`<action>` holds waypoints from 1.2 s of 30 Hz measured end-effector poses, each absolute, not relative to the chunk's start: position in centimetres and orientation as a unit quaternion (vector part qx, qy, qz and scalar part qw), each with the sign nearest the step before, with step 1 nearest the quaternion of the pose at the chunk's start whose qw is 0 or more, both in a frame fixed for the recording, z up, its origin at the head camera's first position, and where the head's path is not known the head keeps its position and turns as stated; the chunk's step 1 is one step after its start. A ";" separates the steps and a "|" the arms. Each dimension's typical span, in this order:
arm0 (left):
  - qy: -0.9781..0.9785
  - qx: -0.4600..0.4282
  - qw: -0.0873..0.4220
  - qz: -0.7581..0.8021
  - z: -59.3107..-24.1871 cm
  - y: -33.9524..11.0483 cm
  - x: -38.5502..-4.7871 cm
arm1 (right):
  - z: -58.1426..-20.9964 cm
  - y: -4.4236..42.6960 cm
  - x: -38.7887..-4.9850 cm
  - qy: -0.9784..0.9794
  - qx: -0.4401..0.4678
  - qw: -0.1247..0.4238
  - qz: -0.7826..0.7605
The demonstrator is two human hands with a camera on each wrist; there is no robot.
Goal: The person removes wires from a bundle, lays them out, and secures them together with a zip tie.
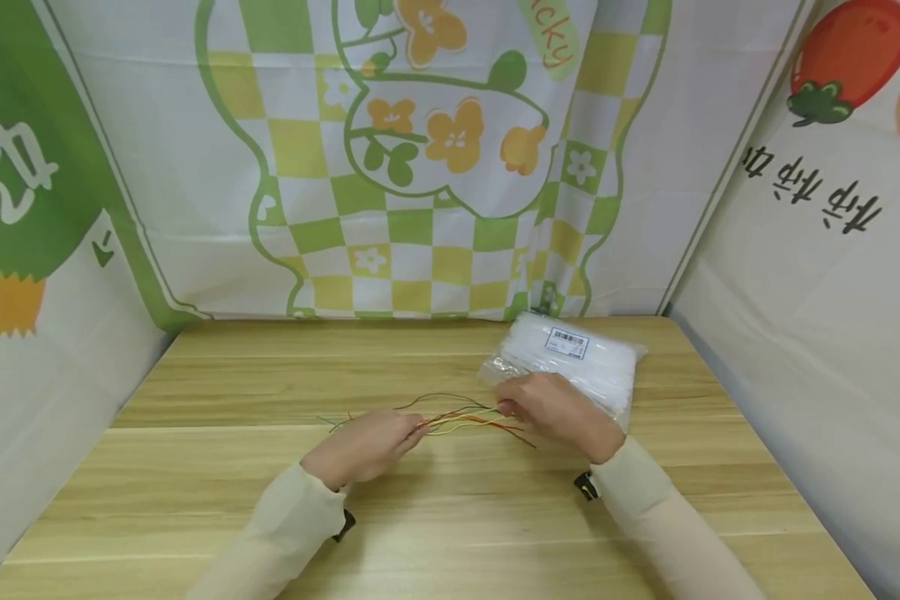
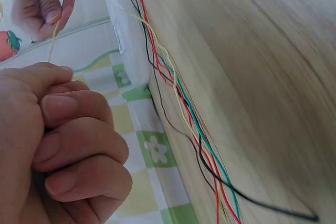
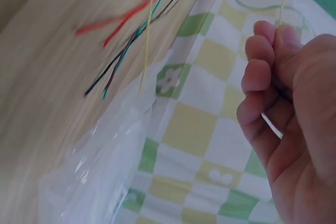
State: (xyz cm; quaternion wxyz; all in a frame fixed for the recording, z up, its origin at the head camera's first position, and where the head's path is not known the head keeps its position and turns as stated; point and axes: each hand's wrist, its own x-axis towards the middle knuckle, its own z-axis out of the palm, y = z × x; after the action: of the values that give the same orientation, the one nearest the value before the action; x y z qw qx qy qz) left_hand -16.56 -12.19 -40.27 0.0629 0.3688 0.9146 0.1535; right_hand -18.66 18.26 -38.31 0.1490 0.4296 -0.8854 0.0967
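Observation:
A thin yellow wire [image 2: 53, 40] runs taut between the two hands. My left hand [image 1: 367, 446] pinches it between thumb and forefinger, the other fingers [image 2: 89, 140] curled in. At the wire's other end, my right hand [image 1: 555, 412] pinches it with the thumb and fingertips [image 3: 260, 48]. Several loose wires [image 2: 184, 103] in red, black, green, yellow and dark grey lie in a loose bundle on the table beneath the hands. Their right ends [image 3: 105, 40] fan out near the plastic bag. The head view hides part of the bundle behind the left hand.
A clear plastic bag [image 1: 562, 358] with white contents and a barcode label lies at the back right of the wooden table [image 1: 450, 517], just behind the right hand. Printed cloth [image 1: 450, 250] hangs along the back and both sides.

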 end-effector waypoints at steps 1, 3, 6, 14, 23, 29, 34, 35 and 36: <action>0.913 0.372 0.063 0.154 -40.3 -12.4 -16.6 | -38.3 18.5 -18.7 -0.887 0.428 0.145 0.098; 0.910 0.378 0.065 0.159 -40.3 -12.9 -16.6 | -38.3 18.9 -18.9 -0.889 0.425 0.138 0.099; 0.908 0.372 0.082 0.175 -40.1 -14.0 -16.5 | -38.0 19.7 -19.1 -0.897 0.410 0.128 0.099; 0.912 0.342 0.109 0.199 -40.2 -16.5 -16.0 | -38.3 21.6 -19.4 -0.919 0.369 0.093 0.101; 0.897 0.333 0.137 0.255 -40.1 -17.0 -15.6 | -38.7 21.8 -19.8 -0.917 0.374 0.088 0.105; 0.887 0.322 0.150 0.297 -40.2 -17.6 -15.6 | -38.8 21.6 -19.9 -0.915 0.381 0.081 0.108; 0.885 0.314 0.151 0.309 -40.5 -18.2 -15.5 | -38.9 21.4 -19.9 -0.914 0.383 0.074 0.113; 0.884 0.315 0.150 0.310 -40.5 -18.3 -15.5 | -38.8 21.4 -19.9 -0.914 0.383 0.075 0.112; 0.884 0.318 0.148 0.309 -40.5 -18.4 -15.6 | -38.8 21.3 -19.8 -0.914 0.383 0.075 0.113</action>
State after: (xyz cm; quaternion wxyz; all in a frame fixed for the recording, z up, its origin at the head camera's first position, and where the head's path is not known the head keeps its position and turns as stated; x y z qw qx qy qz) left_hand -15.58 -18.37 -40.52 0.1480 0.3179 0.8840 0.3090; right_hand -19.85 21.35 -38.82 0.0754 0.3829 -0.9138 0.1127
